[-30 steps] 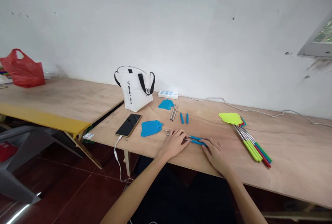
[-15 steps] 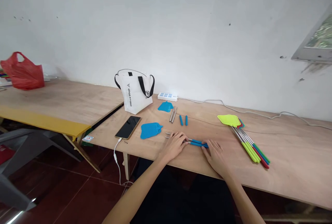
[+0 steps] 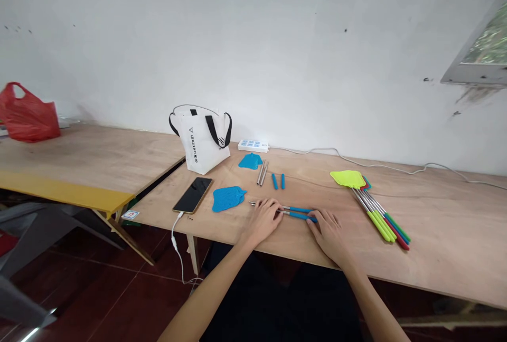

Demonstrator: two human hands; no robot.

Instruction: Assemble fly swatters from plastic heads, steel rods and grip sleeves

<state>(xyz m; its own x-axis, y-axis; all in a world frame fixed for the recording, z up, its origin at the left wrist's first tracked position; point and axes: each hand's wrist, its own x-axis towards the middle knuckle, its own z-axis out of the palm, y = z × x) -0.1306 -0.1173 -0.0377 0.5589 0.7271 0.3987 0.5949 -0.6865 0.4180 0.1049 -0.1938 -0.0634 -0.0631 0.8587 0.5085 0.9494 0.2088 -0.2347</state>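
Note:
Two metal rods with blue handles [image 3: 299,216] lie side by side on the table in front of me. My left hand [image 3: 264,219] is closed over their metal part, and the bare tips poke out to its left. At the other end, my right hand [image 3: 327,229] has its fingers curled on the blue handle ends. Left of my hands lies a blue fly swatter head [image 3: 228,198], and behind it a second blue swatter head [image 3: 250,161]. Two loose metal tubes [image 3: 262,173] and two short blue grips [image 3: 278,181] rest beyond my hands.
On the right lies a bundle of fly swatters [image 3: 380,215] with green, red and blue handles. A phone [image 3: 193,195] on a white cable, a white bag [image 3: 204,144] and a power strip [image 3: 253,145] are on the left. A red plastic bag [image 3: 29,115] sits on the adjoining table.
The blue handles have spread slightly apart between my hands, while the bare tips on the left have drawn closer together. Both hands stay on the rods. The view has shifted slightly.

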